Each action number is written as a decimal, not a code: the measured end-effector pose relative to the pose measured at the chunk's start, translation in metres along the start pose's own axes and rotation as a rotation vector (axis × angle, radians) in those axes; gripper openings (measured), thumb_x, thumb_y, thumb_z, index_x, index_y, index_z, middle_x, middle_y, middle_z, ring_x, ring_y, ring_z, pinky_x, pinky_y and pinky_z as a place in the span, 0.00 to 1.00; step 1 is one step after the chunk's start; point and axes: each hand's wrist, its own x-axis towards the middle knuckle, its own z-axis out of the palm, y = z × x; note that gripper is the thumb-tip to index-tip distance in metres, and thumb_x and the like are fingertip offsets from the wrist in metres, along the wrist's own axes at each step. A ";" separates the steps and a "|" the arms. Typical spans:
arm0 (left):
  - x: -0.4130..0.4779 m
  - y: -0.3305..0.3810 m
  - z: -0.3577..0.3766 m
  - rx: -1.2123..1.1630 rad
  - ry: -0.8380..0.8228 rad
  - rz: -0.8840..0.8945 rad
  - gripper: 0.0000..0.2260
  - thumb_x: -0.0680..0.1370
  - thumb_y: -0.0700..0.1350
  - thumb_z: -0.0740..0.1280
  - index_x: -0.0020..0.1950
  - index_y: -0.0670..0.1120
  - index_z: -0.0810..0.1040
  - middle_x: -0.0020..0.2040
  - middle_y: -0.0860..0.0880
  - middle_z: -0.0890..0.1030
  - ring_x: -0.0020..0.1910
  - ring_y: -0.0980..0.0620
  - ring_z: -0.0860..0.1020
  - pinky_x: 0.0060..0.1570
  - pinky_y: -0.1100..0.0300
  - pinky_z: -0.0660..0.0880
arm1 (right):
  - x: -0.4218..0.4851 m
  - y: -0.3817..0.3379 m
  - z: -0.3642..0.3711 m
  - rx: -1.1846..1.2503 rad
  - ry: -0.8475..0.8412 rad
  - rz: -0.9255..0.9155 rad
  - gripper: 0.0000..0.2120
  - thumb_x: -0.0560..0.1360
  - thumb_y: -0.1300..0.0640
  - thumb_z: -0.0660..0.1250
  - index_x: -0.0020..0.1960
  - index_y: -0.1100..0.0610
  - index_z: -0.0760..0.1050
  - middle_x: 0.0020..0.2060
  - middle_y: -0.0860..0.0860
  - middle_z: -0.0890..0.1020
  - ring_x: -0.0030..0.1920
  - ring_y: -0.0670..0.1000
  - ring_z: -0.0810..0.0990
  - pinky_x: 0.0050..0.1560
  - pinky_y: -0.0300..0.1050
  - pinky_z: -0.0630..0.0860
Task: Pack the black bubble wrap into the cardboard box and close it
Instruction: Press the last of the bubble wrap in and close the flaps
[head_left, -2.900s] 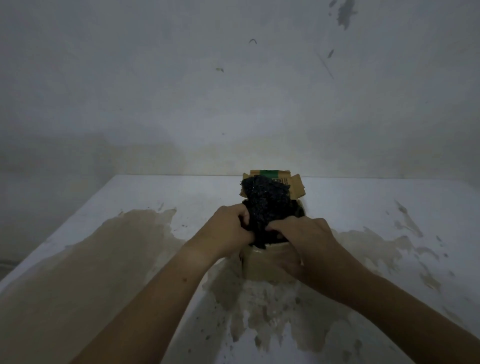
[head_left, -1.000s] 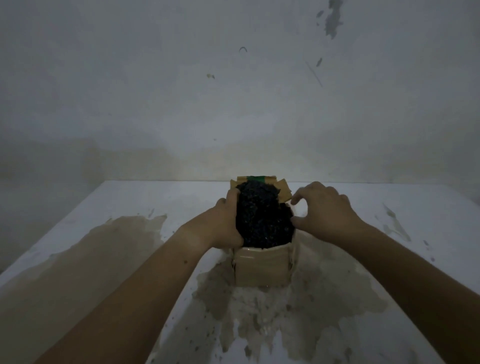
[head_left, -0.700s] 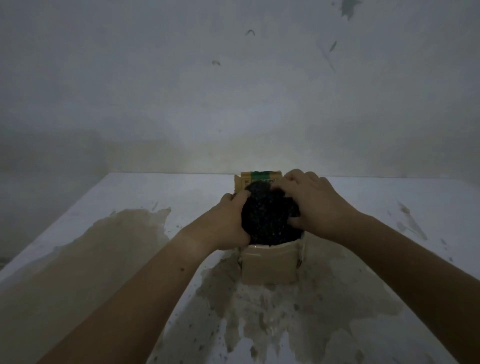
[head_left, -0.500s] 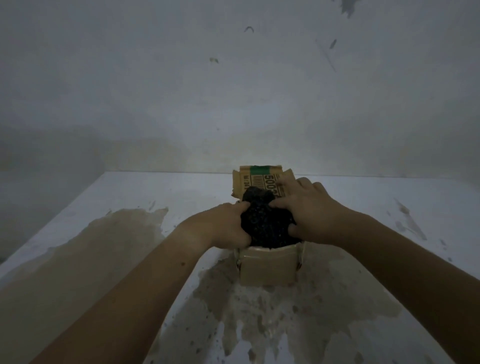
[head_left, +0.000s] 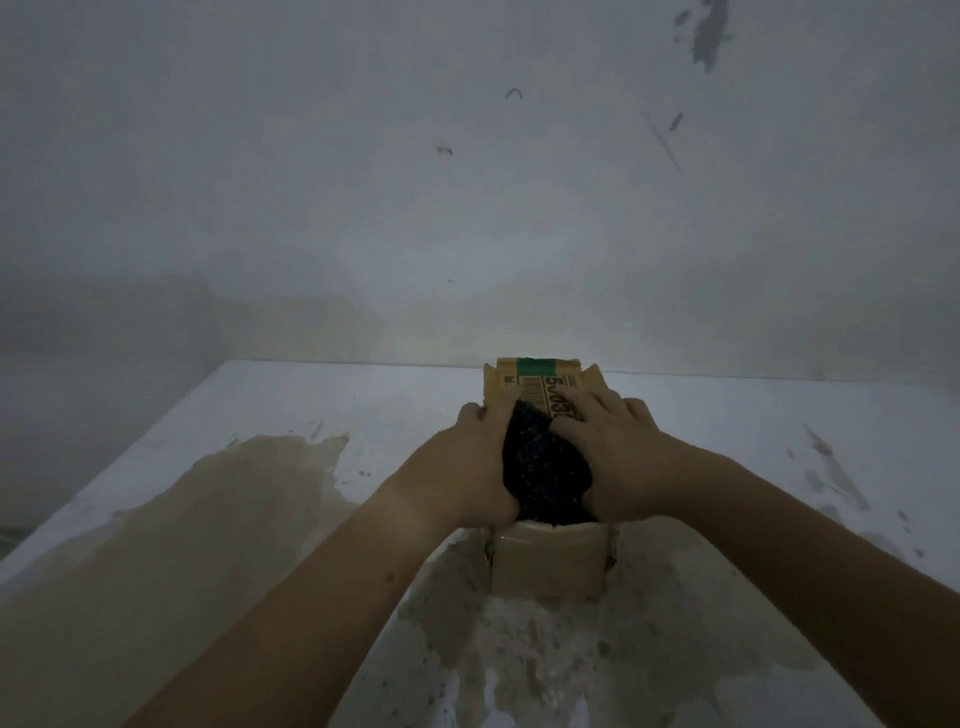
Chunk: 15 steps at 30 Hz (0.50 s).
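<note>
Now, in the head view, we have both hands pressed on the bubble wrap (head_left: 545, 467), a black wad sitting in the open top of the box (head_left: 548, 564) at the middle of the table (head_left: 779, 415). Our left hand (head_left: 467, 467) cups the wad's flank at 9 o'clock, fingers curled round it and thumb low near the front rim. Our right hand (head_left: 618, 457) lies over the wad from 3 o'clock, fingers spread flat and reaching toward 12 o'clock, so it grips less than it pushes. Behind the wad, at 12 o'clock, the rear flap (head_left: 530, 384) stands upright, showing a green band and dark print partly covered by our right fingers.

Compared with half a second ago, the wad sits lower in the box and looks flatter, and more of the rear flap shows above it. Nearly three seconds ago it bulged well above the rim, with our hands gripping it at the near edge; a second ago our right hand was lifted clear of it. The box stands on the same brown stain (head_left: 519, 649).
</note>
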 end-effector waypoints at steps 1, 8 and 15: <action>0.000 0.001 -0.001 0.022 -0.001 -0.003 0.44 0.70 0.45 0.72 0.78 0.56 0.48 0.60 0.44 0.68 0.47 0.44 0.77 0.44 0.56 0.75 | -0.002 0.000 0.000 0.005 0.039 -0.007 0.39 0.66 0.51 0.72 0.73 0.49 0.59 0.77 0.53 0.49 0.75 0.56 0.48 0.72 0.56 0.51; -0.003 0.002 0.005 -0.030 -0.030 -0.043 0.37 0.71 0.44 0.70 0.76 0.55 0.58 0.63 0.45 0.68 0.54 0.43 0.77 0.54 0.52 0.78 | -0.010 -0.002 0.004 0.074 0.169 -0.052 0.42 0.64 0.56 0.71 0.74 0.47 0.56 0.76 0.51 0.54 0.75 0.55 0.51 0.71 0.55 0.53; 0.017 0.003 -0.015 0.017 -0.342 -0.218 0.28 0.70 0.50 0.70 0.68 0.55 0.65 0.52 0.49 0.79 0.48 0.50 0.79 0.49 0.53 0.81 | 0.004 -0.004 0.003 -0.019 -0.078 -0.004 0.43 0.69 0.51 0.70 0.77 0.44 0.52 0.78 0.57 0.43 0.77 0.59 0.41 0.74 0.60 0.44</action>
